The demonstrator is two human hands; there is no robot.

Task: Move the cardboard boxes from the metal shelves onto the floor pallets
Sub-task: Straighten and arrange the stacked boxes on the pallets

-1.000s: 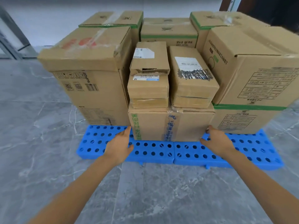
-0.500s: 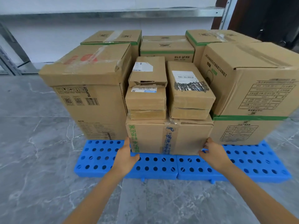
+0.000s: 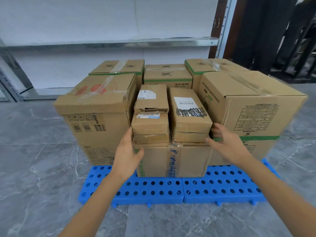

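Cardboard boxes (image 3: pixel 172 161) crowd a perforated blue plastic pallet (image 3: pixel 153 190); left hand (image 3: pixel 127 151) and right hand (image 3: pixel 225 144) hover open-fingered, holding nothing.

grey marble floor (image 3: pixel 42 168), white wall (image 3: pixel 102 17), dark doorway (image 3: pixel 273 31).

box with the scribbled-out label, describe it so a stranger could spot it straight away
Start at the blue pallet stacked with cardboard boxes. On the front middle carton sit small boxes; take the right one, beside the big green-taped carton. Only it has a white label with heavy dark scribble below.
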